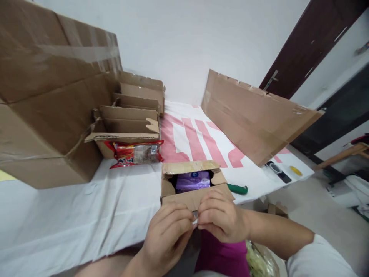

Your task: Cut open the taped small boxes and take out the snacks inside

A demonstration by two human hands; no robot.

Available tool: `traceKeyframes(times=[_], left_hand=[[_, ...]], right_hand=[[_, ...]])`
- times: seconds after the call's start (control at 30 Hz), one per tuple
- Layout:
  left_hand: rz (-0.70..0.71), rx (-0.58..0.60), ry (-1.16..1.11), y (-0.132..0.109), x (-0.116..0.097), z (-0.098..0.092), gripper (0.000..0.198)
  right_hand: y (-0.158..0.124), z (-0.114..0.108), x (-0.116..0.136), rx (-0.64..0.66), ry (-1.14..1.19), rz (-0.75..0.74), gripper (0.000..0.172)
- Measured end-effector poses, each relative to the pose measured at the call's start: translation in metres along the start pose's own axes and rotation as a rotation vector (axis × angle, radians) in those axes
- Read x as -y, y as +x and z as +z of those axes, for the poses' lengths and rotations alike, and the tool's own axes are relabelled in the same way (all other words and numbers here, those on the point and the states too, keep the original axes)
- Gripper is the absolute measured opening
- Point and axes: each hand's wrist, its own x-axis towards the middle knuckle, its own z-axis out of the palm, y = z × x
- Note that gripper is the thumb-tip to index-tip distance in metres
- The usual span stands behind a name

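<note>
One big taped cardboard box (43,96) towers at the far left of the white cloth (57,227). Just right of it stand some open boxes (129,125), with a red snack packet (137,154) lying along their front. Next comes the person's left hand (170,229), fingers closed in a pinch on a pale scrap (195,220), too small for me to identify. Just beyond sits a small carton (184,197), open on top, a purple pack (194,181) inside. The right hand (223,215) pinches the same scrap, its fingertips nearly meeting the left's. Farther right are a green handle (238,189), an upright cardboard sheet (253,119) and a yellow ring (295,171).
</note>
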Motion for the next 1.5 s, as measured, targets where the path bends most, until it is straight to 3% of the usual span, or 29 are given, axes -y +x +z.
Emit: traceKeyframes(times=[0.1, 0.17, 0.2, 0.27, 0.3, 0.4, 0.47, 0.57, 0.7, 0.83, 0.97, 1.1, 1.2, 1.23, 1.27, 1.33, 1.4, 1.5], left_hand=[[0.000, -0.007, -0.007, -0.002, 0.003, -0.001, 0.026], [-0.033, -0.071, 0.019, -0.006, 0.007, -0.005, 0.028], [-0.066, -0.119, 0.042, -0.007, 0.010, -0.008, 0.029], [-0.150, -0.215, 0.084, -0.011, 0.017, -0.014, 0.026], [-0.195, -0.255, 0.104, -0.012, 0.021, -0.016, 0.023], [-0.309, -0.304, 0.176, -0.015, 0.031, -0.021, 0.015], [-0.358, -0.290, 0.236, -0.016, 0.036, -0.022, 0.011], [-0.391, -0.223, 0.273, -0.016, 0.041, -0.020, 0.012], [-0.409, -0.144, 0.244, -0.017, 0.047, -0.019, 0.017], [-0.404, 0.014, 0.257, -0.017, 0.052, -0.020, 0.027], [-0.435, 0.186, 0.240, -0.018, 0.059, -0.022, 0.047], [-0.457, 0.205, 0.171, -0.021, 0.067, -0.024, 0.059], [-0.483, 0.192, 0.110, -0.022, 0.072, -0.025, 0.066], [-0.489, 0.191, 0.093, -0.022, 0.073, -0.025, 0.069], [-0.492, 0.190, 0.081, -0.023, 0.074, -0.024, 0.071], [-0.488, 0.182, 0.070, -0.022, 0.075, -0.024, 0.072], [-0.480, 0.162, 0.066, -0.022, 0.075, -0.024, 0.073], [-0.480, 0.140, 0.055, -0.022, 0.074, -0.025, 0.076]], right_hand=[[-0.004, -0.011, -0.009, -0.031, -0.038, 0.039, 0.005], [-0.017, -0.027, -0.031, -0.076, -0.115, 0.133, 0.007], [-0.027, -0.037, -0.046, -0.100, -0.181, 0.232, 0.007], [-0.056, -0.058, -0.084, -0.112, -0.429, 0.663, 0.011], [-0.074, -0.067, -0.103, -0.035, -0.551, 0.955, 0.016], [-0.131, -0.087, -0.149, 0.076, -0.640, 1.299, 0.020], [-0.168, -0.093, -0.163, 0.198, -0.659, 1.510, 0.022], [-0.213, -0.094, -0.168, 0.359, -0.666, 1.733, 0.025], [-0.239, -0.095, -0.174, 0.472, -0.677, 1.850, 0.026], [-0.233, -0.101, -0.181, 0.450, -0.744, 1.825, 0.025], [-0.201, -0.096, -0.179, 0.313, -0.802, 1.614, 0.020], [-0.148, -0.075, -0.164, 0.152, -0.674, 1.273, 0.025], [-0.096, -0.054, -0.134, 0.090, -0.524, 1.019, 0.027], [-0.078, -0.048, -0.121, 0.070, -0.462, 0.898, 0.025], [-0.060, -0.042, -0.108, 0.035, -0.330, 0.657, 0.021], [-0.029, -0.033, -0.086, 0.085, -0.154, 0.321, 0.017], [-0.006, -0.025, -0.075, 0.201, -0.128, 0.186, 0.030], [0.007, -0.018, -0.081, 0.352, -0.220, 0.282, 0.077]])
